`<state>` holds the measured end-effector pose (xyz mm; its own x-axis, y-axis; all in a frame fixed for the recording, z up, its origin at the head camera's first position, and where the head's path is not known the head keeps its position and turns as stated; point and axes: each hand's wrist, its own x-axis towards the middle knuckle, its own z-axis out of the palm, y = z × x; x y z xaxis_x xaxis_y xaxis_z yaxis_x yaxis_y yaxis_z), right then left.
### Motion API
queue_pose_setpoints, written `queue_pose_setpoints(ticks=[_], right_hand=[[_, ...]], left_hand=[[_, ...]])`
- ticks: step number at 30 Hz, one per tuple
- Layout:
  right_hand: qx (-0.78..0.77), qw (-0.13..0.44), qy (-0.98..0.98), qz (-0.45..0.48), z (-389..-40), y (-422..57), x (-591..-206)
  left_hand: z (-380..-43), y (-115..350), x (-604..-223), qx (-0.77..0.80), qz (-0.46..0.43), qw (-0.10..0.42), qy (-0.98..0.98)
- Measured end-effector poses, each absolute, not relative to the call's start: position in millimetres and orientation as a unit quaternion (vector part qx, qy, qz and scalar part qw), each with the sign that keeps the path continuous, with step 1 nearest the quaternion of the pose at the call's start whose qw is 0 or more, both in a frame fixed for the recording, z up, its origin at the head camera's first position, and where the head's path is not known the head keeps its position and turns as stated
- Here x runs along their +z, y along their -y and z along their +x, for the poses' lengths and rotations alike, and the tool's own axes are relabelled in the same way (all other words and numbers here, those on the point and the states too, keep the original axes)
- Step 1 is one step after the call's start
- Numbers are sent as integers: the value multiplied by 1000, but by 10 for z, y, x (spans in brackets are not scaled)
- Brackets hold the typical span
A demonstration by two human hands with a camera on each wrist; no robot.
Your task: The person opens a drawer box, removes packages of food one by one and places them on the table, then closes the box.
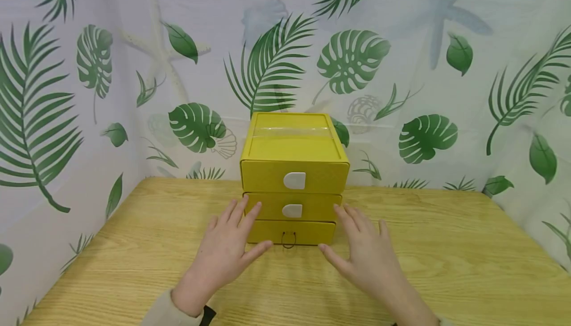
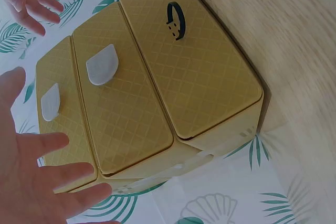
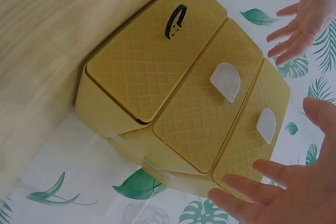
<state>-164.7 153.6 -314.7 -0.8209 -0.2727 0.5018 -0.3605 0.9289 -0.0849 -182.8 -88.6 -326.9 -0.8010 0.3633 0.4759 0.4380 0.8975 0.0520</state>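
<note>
A yellow three-drawer box [image 1: 294,177] stands on the wooden table, all its drawers closed. The upper two drawers carry white tab handles; on the bottom drawer is a dark loop [image 2: 177,20]. My left hand [image 1: 227,246] is held out before the box's left side, fingers spread, with nothing in it. Facing it, my right hand [image 1: 366,251] hovers in front of the right side, its fingers also spread. In the wrist views both hands appear apart from the drawer fronts.
Light wood tabletop [image 1: 446,256] extends on both sides of the box. Behind it hangs a white cloth [image 1: 285,68] printed with green leaves, which also runs down the left and right sides. Clear tape [image 1: 292,130] lies across the box's top.
</note>
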Motion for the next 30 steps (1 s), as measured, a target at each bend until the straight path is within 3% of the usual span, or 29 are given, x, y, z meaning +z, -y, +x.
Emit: queue_pose_setpoints(ticks=[11, 18, 30], right_hand=[[122, 316, 922, 186, -1668, -1554, -3152], [135, 348, 906, 200, -1673, -1548, -3148], [138, 349, 909, 184, -1678, -1548, -3160]], left_hand=[[-1855, 887, -3256, -84, -259, 291, 917], [-1855, 899, -3276, -73, -263, 301, 914], [-1972, 947, -3236, -147, -255, 346, 891]])
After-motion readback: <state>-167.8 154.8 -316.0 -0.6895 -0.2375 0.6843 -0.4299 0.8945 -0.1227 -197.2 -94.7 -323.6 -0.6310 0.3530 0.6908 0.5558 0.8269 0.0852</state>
